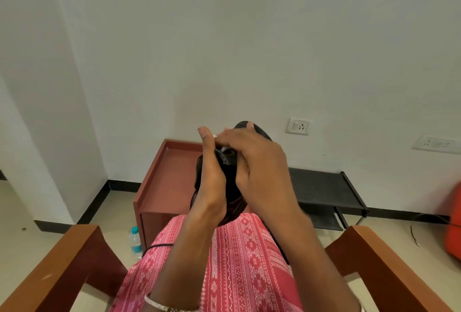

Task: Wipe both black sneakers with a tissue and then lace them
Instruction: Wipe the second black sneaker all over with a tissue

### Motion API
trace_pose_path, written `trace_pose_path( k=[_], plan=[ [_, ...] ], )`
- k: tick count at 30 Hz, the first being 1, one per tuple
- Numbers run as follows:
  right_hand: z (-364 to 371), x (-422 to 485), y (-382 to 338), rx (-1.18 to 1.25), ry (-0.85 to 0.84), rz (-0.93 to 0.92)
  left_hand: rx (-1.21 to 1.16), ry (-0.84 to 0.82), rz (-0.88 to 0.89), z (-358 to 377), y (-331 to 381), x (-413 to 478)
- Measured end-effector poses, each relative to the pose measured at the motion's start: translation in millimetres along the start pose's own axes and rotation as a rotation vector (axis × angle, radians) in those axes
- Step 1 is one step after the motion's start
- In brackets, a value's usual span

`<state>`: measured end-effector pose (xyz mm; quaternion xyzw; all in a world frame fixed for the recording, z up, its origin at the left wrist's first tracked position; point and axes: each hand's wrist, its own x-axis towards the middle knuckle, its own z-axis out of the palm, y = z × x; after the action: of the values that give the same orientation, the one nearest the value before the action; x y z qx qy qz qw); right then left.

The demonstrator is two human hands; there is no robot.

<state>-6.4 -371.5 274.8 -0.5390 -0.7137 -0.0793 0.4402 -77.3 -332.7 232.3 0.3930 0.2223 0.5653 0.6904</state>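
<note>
One black sneaker (230, 187) is held up in front of me above my lap, its toe pointing away. My left hand (212, 174) grips its left side, thumb raised. My right hand (259, 162) lies over the top of the shoe with its fingers curled over the toe. A small white bit, tissue or lace tip (220, 148), shows between the two hands; I cannot tell which. Both hands hide most of the shoe. The second sneaker is not in view.
I sit in a wooden armchair with armrests (74, 256) left and right. A red-brown low table (164, 177) stands ahead, a black rack (324, 192) to its right. A water bottle (135, 241) stands on the floor by the table. A black cord (157, 246) lies on my lap.
</note>
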Motion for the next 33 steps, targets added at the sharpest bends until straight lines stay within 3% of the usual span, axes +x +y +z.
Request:
trace_pose_path(
  k=[4, 12, 16, 19, 23, 33],
  plan=[
    [17.5, -51.7, -2.3, 0.104, 0.195, -0.014, -0.031, 0.011, -0.098, -6.1, -0.4, 4.3],
    [31.4, -33.7, 9.3, 0.155, 0.206, -0.075, -0.176, -0.001, -0.125, -8.7, -2.9, 9.0],
    [34.9, -40.0, 8.6, 0.032, 0.291, -0.137, -0.251, 0.017, -0.165, -16.3, 4.0, 10.1],
    [36.7, -64.6, 24.8, 0.078, 0.319, -0.174, -0.246, 0.081, -0.184, -20.6, 8.5, 13.1],
    [40.7, -71.5, 35.4, 0.06, 0.312, -0.141, -0.248, 0.152, -0.156, -18.5, 12.5, 13.4],
    [44.3, -62.9, 27.1, 0.067, 0.303, -0.186, -0.387, 0.136, -0.173, -18.9, 18.6, 8.3]
  ],
)
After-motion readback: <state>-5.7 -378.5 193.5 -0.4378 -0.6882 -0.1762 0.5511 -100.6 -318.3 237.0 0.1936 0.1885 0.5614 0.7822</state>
